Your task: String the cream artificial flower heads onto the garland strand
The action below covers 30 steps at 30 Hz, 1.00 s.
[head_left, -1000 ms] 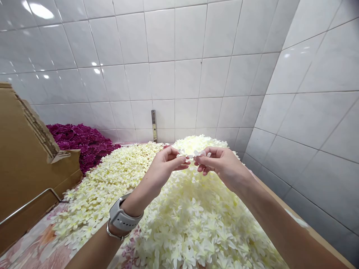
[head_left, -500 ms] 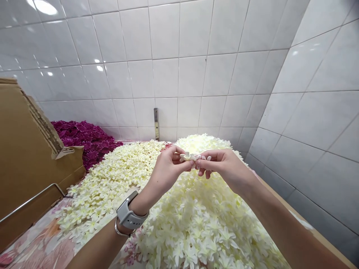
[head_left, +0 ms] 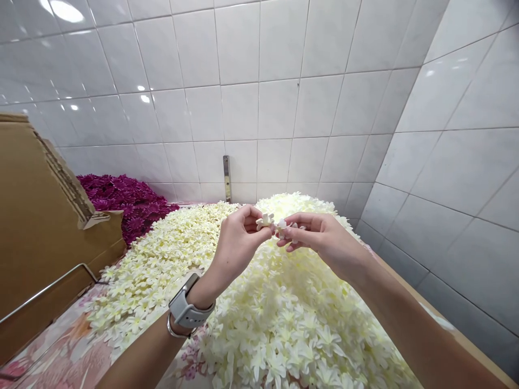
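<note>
My left hand (head_left: 241, 235) pinches a small white flower (head_left: 265, 220) between thumb and fingers. Close against it, my right hand (head_left: 318, 232) is closed on another white flower (head_left: 281, 227), with more white petals showing along its fingers. The fingertips of both hands almost meet, and what lies between them is partly hidden. Beneath the hands rises a large heap of white flowers (head_left: 292, 324) with pale yellow centres. To the left spreads a flatter pile of cream flowers (head_left: 162, 259).
A torn cardboard box (head_left: 52, 216) stands at the left, with a bent metal rod (head_left: 44, 292) before it. Purple flowers (head_left: 125, 205) are heaped behind. A floral cloth (head_left: 73, 346) covers the surface. White tiled walls (head_left: 279, 108) close in the back and right; a metal strip (head_left: 227, 178) is at the back.
My left hand has shifted slightly left with its flower, and a small gap has widened between the flowers in my two hands. The right hand has turned a little.
</note>
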Tool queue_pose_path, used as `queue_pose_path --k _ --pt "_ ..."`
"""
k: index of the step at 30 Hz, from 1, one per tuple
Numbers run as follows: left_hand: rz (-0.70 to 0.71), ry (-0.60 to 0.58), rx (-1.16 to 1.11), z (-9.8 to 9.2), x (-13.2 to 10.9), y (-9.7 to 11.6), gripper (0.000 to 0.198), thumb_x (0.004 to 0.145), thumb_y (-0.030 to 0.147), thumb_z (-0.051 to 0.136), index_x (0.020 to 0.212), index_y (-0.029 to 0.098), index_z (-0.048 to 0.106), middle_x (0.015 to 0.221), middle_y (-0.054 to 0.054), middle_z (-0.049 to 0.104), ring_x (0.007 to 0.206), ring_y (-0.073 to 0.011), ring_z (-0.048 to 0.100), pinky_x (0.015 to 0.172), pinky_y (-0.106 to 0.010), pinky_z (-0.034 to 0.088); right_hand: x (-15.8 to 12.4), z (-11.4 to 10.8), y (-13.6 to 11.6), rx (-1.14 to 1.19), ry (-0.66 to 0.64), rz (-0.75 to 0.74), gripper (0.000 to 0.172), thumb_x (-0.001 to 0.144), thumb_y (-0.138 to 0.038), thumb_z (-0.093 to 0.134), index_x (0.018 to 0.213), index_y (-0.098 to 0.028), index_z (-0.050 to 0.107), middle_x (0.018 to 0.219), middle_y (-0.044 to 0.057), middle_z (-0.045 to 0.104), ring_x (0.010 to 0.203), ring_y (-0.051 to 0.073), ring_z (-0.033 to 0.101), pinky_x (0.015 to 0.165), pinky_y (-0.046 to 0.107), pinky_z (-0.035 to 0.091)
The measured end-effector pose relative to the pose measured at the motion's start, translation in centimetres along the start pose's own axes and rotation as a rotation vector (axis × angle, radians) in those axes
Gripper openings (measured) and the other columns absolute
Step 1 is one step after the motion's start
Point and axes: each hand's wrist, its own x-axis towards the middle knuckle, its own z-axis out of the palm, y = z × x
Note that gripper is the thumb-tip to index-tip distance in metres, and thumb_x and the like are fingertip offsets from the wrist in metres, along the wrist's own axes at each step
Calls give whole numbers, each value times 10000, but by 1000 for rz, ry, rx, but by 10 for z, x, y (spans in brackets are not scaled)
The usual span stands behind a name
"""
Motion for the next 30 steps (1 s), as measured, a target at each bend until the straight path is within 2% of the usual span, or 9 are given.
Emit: queue_pose_path --k 3,5,9,14,19,23,27,28,30 --pt "-49 -93 -77 -3 1 1 239 661 256 698 698 169 479 688 6 609 695 -151 616 641 -268 475 0 0 0 -6 10 31 243 660 -371 725 713 -147 646 649 33 638 607 130 612 582 239 485" --pt "-69 -111 -95 -5 2 3 247 658 258 704 692 167 476 683 4 610 686 -147 615 644 -270 475 0 1 0 -13 4 52 251 645 -369 740 672 -149 622 591 18 621 557 118 594 555 231 471" --pt "-83 -89 -58 -8 3 6 247 655 234 700 667 168 462 646 19 585 634 -121 584 600 -242 443 1 1 -1 -20 -21 63 263 618 -347 763 646 -156 584 545 4 607 526 111 573 533 224 449" --pt "-70 -35 45 -5 2 5 232 669 214 663 645 179 435 615 30 551 613 -123 563 563 -232 405 3 -1 3 -13 38 55 331 577 -361 786 591 -161 522 524 -14 578 496 106 551 519 230 433" --pt "-4 61 221 -8 3 3 173 674 210 634 643 180 467 597 31 534 586 -121 525 548 -237 387 6 -4 5 -12 4 49 328 625 -437 746 662 -149 594 611 12 599 563 116 574 546 238 452" --pt "54 164 330 -18 8 4 151 687 216 620 640 180 482 615 27 549 601 -128 532 548 -238 382 5 -12 1 -17 94 37 330 591 -432 770 677 -147 630 673 34 613 618 134 592 566 244 469" --pt "23 115 345 -24 12 0 186 679 247 642 621 184 477 594 31 544 597 -141 550 543 -244 379 5 -17 0 -12 149 24 373 598 -445 760 797 -141 675 889 90 640 680 155 611 585 262 483" --pt "6 93 340 -23 13 -1 199 672 254 653 612 184 476 585 30 547 597 -147 559 542 -247 383 5 -16 2 -19 145 24 373 594 -443 761 789 -137 674 901 96 638 661 150 604 553 254 471" --pt "-23 52 309 -22 13 -5 215 654 267 679 603 184 487 578 23 567 611 -165 585 553 -258 407 6 -14 5 -74 154 33 351 591 -437 759 733 -132 658 784 81 632 558 117 549 457 229 399"
